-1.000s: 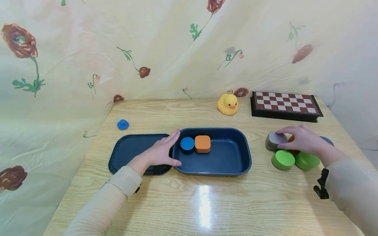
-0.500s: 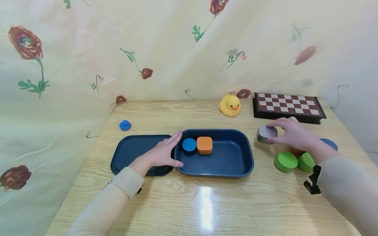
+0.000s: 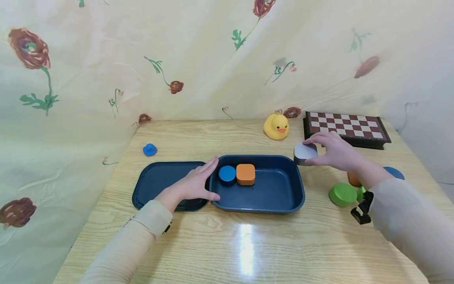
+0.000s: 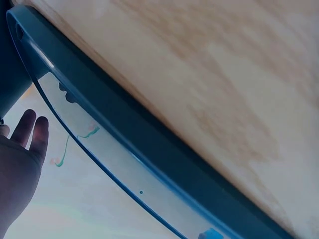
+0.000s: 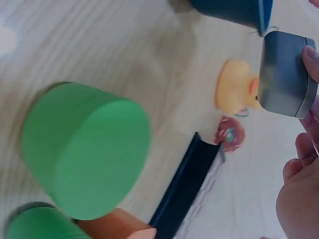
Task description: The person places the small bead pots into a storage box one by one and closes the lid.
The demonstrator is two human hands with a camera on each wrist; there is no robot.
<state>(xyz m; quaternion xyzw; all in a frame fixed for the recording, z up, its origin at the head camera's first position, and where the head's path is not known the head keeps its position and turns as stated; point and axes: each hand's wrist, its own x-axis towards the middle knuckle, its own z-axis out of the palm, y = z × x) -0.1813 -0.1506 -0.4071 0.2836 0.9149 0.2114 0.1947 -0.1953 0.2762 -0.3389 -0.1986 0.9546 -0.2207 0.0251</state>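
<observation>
My right hand (image 3: 331, 150) pinches a grey rounded-square box (image 3: 305, 152) between thumb and fingers, above the table by the right rim of a dark blue bin (image 3: 273, 189). In the right wrist view the grey box (image 5: 284, 74) is seen from its side, held at the right edge. My left hand (image 3: 195, 182) lies spread with straight fingers against the bin's left rim. Inside the bin, a round blue box (image 3: 227, 173) and an orange rounded-square box (image 3: 245, 174) stand side by side at the left. In the left wrist view part of the left hand (image 4: 20, 164) shows.
A dark lid (image 3: 159, 181) lies left of the bin, partly under the left hand. Green boxes (image 3: 342, 194), an orange one (image 3: 353, 179) and a blue one (image 3: 394, 172) stand at right. Behind are a yellow duck (image 3: 276, 127), a chessboard (image 3: 347, 128) and a small blue duck (image 3: 149, 149).
My right hand has lifted the grey box from the group at right and carried it left to the bin's right rim. The left hand has stayed in place.
</observation>
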